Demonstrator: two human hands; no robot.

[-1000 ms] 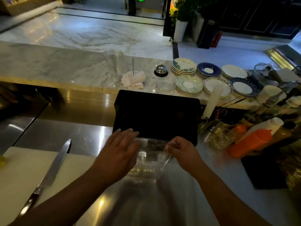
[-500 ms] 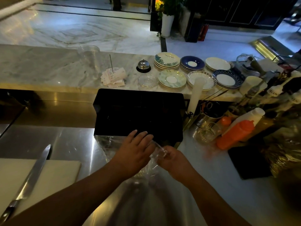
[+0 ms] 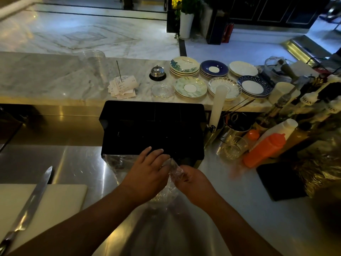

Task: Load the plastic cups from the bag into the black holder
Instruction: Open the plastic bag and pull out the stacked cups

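A clear plastic bag (image 3: 118, 163) lies on the steel counter just in front of the black holder (image 3: 153, 128). My left hand (image 3: 147, 172) rests flat on top of the bag, fingers spread toward the holder's front edge. My right hand (image 3: 191, 182) pinches a bunched part of the bag's film. Faint cup rims show through the plastic under my left hand, mostly hidden. A separate stack of clear plastic cups (image 3: 96, 65) stands on the marble bar at the back left.
A long knife (image 3: 31, 202) lies on a white cutting board (image 3: 60, 200) at left. An orange squeeze bottle (image 3: 263, 150), a glass (image 3: 234, 147), bottles and tins crowd the right. Saucer stacks (image 3: 190, 87), a bell (image 3: 157, 72) and receipts (image 3: 122, 87) sit on the bar.
My hands and the bag have shifted closer to the holder's front. My right hand has gathered the film into a bunch, and the bag's left part now spreads out flat.
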